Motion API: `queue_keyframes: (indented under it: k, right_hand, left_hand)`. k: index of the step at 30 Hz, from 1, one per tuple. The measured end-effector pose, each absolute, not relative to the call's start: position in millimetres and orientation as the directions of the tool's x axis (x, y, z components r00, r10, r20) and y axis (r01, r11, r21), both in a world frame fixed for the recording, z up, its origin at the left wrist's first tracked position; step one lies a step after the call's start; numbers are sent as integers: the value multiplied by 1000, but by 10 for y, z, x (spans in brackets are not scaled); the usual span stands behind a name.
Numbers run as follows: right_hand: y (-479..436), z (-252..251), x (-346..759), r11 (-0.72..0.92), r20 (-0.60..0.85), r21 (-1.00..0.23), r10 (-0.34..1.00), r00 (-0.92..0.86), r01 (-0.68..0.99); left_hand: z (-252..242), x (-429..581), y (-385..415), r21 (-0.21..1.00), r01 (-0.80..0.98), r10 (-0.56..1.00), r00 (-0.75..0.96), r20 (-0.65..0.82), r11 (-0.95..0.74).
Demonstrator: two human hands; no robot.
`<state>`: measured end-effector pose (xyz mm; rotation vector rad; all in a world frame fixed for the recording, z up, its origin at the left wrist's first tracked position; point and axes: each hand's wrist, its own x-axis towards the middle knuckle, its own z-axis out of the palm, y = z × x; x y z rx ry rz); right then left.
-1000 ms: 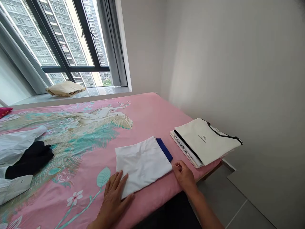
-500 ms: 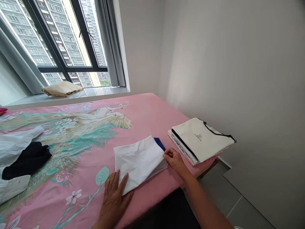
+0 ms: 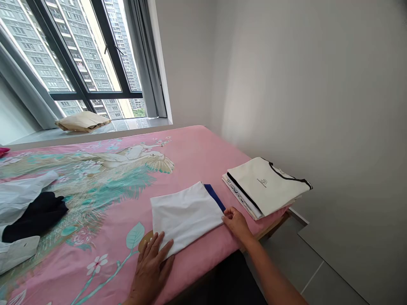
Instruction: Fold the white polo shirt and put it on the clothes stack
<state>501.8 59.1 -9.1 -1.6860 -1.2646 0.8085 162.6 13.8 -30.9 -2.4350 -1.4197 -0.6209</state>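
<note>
White garment (image 3: 186, 216) by the bed's (image 3: 203, 156) near edge, folded roughly rectangular. Left hand (image 3: 151, 264) flat, spread on its corner; right hand (image 3: 237, 223) curled at another, pinch uncertain. Folded stack (image 3: 270, 188) done near the right edge; rumpled clothes (image 3: 34, 216) left unfolded.

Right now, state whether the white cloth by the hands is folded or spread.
Folded: the white cloth lies compact, a blue strip showing past one edge.
</note>
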Motion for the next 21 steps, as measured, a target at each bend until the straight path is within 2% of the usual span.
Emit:
queue_keyframes:
  k: [2,4,6,8,10,12,15,17,21]
  right_hand:
    - [569,-10,5002,-135,34,-835,955,295,534]
    - [538,97,4943,-84,155,-751,942,299,655]
    - [505,187,4836,74,324,-694,921,218,716]
    - [471,213,4702,263,436,-618,899,45,741]
    - [432,172,4571,378,419,-536,895,-150,755]
    - [395,111,4468,400,289,-497,913,-287,770]
    - [377,109,4345,335,148,-482,942,-302,809]
    - [418,186,4250,336,190,-461,941,-278,821]
    - [662,310,4027,487,315,-429,870,-380,761]
  left_hand:
    - [-302,1626,131,9,875,765,418,490,-484]
    - [-278,1636,122,23,877,759,402,512,-480]
    - [-253,1648,112,22,879,753,395,526,-476]
    - [-242,1651,105,5,881,759,405,510,-473]
    - [-255,1639,103,-13,877,768,428,477,-481]
    - [-284,1615,107,-16,873,774,440,455,-487]
    - [-314,1590,111,13,872,780,431,454,-489]
    - [-310,1593,108,53,875,791,407,457,-482]
    - [-281,1617,75,175,891,823,292,487,-420]
